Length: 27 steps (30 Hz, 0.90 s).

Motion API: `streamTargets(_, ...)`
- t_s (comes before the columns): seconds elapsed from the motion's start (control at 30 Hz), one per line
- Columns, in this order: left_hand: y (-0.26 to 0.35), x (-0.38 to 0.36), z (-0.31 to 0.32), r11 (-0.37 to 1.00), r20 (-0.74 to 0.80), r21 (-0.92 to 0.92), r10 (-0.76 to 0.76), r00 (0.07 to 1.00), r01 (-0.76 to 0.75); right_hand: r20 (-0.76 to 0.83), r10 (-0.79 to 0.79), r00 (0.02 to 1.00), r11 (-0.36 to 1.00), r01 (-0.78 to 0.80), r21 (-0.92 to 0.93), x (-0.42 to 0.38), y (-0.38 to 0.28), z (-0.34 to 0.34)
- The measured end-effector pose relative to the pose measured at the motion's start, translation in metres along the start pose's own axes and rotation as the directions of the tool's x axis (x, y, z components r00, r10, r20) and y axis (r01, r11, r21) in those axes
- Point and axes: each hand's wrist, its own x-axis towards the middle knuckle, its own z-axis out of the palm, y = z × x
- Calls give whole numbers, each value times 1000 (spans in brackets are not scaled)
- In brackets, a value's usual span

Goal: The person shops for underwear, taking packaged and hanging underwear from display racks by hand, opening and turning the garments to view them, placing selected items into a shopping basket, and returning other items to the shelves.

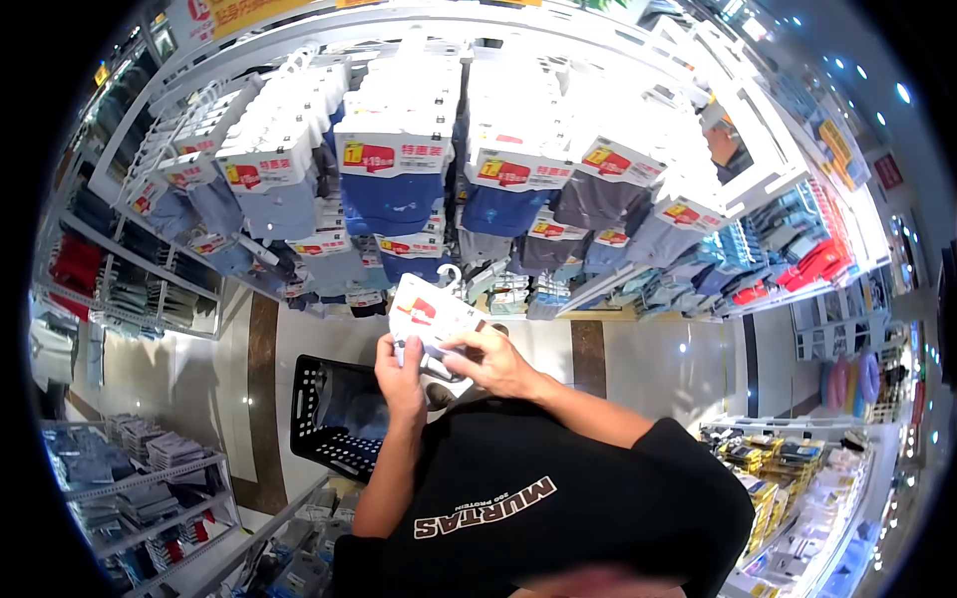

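At far left, folded clothes (159,448) sit on a low shelf unit (214,478), well apart from the hands. Nearer in, a black perforated basket (344,453) stands beside the left forearm with bluish-grey contents (351,404); the elbow is best held clear of its rim.

The left hand (401,384) has a narrow grip on the lower left of a white hanger card (424,311), thumb across its front. A light, flat pinch there should steady the card without creasing it. The card is in front of the chest, tilted, its white hook (451,274) pointing up and free of any rail; its red-and-yellow label (419,312) shows above the fingers, so it is best left uncovered.

The right hand (498,366) closes on the card's lower right, over a grey-and-white part (435,365) I cannot make out. Working gently with these fingertips, against the left hand's hold, seems wise.
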Motion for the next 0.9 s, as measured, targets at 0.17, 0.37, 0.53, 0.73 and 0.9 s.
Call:
streamTargets(0.17, 15, -22, -13, 994, 57, -34, -99, 993, 101, -85, 122, 989, 979, -105, 177, 31, 21, 13)
streamTargets(0.37, 9, -25, -32, 978, -41, 193, -72, 997, 78, -66, 241, 968, 903, -199, 382, 32, 58, 26)
streamTargets(0.53, 14, -12, -14, 997, 0, 81, -6, 1000, 6, 96, 189, 977, 938, -209, 277, 26, 22, 20)
streamTargets(0.73, 7, 0, -11, 980, 163, 168, -136, 977, 109, 40, 188, 981, 943, -192, 270, 14, 26, 14)
streamTargets(0.9, -2, -4, -3, 974, 172, 162, -184, 968, 156, -120, 269, 956, 931, -226, 287, 18, 39, 2)
